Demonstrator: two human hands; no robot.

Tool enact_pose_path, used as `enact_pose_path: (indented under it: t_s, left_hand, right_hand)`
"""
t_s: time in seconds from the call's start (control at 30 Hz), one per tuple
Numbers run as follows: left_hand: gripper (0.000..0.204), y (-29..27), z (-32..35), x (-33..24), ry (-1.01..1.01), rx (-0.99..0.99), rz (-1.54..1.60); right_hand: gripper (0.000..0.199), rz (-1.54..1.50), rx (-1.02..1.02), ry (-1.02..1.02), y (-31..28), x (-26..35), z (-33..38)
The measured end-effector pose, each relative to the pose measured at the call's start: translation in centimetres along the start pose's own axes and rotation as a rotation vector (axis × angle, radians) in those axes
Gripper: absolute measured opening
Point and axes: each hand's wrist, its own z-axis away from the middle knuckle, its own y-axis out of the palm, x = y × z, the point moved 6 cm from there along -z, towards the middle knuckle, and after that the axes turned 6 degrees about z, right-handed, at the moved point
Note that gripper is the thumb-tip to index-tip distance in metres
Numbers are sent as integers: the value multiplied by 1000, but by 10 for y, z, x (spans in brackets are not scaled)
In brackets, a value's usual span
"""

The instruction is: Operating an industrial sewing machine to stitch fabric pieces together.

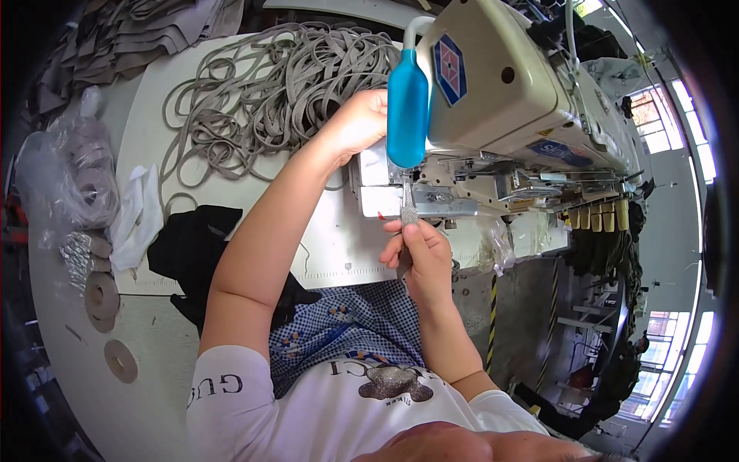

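A beige sewing machine [493,85] stands in front of me. My right hand [427,258] pinches a grey woven strap [409,214] between thumb and fingers, just in front of the machine's needle area. From there the strap runs up onto the metal plate [381,202]. Behind the plate, my left hand [360,123] reaches in at the machine's left side. Its fingers are hidden by a blue lamp [407,108], so what they hold does not show. Close to that hand lies a large tangled heap of grey strap [292,77].
A black cloth [192,246] and a white cloth [140,212] lie left of my left forearm. Plastic-wrapped rolls [88,173] and loose tape rolls [100,296] sit at the far left. Stacked grey fabric [131,38] fills the back left corner.
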Motion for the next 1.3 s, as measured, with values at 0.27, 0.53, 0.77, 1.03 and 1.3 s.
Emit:
enact_pose_path:
  t_s: [0.27,0.53,0.77,1.03,1.3]
  left_hand:
    - [11,-2,0,4,-31,-5,49]
    - [11,0,0,5,1,-29,10]
    - [13,0,-1,5,-15,55,12]
    - [16,-3,-7,7,26,46,-2]
    - [15,0,-4,5,10,61,-4]
  right_hand:
    - [30,-17,5,7,-4,-2,0]
    - [30,-49,-12,25,-4,-2,0]
    - [31,-29,-21,-28,0,-3,0]
    - [32,19,-38,-70,1,-2,1]
    - [32,11,-20,-78,1,-2,0]
